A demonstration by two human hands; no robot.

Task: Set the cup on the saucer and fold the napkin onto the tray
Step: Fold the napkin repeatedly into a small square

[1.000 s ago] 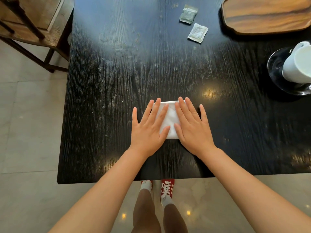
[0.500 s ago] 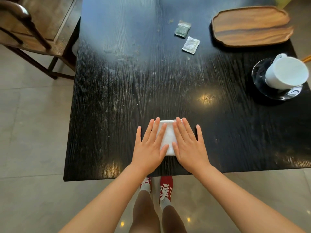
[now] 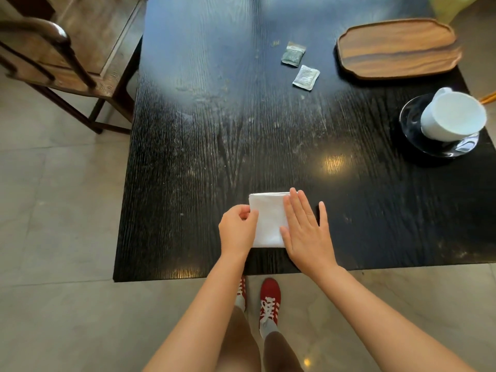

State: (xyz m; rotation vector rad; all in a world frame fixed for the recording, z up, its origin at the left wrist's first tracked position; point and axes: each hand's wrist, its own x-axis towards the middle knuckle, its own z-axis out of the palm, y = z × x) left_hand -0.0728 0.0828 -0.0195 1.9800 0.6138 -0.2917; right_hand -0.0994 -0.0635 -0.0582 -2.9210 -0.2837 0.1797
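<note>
Your left hand [image 3: 237,229] is pinching the napkin [image 3: 268,218] edge | right hand [image 3: 306,232] is lying flat, open | two sachets [image 3: 306,77] are sitting beside tray [image 3: 397,48], print unreadable | cup [image 3: 453,116] is resting on saucer [image 3: 413,122].

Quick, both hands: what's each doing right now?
Left hand: closed, pinching the left edge of the napkin.
Right hand: open, flat on the napkin's right side, holding nothing.

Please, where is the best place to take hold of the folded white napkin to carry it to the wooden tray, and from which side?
Probably the napkin's left edge, from the left, where the left hand already pinches it. It lies flat on the table, so only an edge can be lifted. The right hand rests flat on its right side.
</note>
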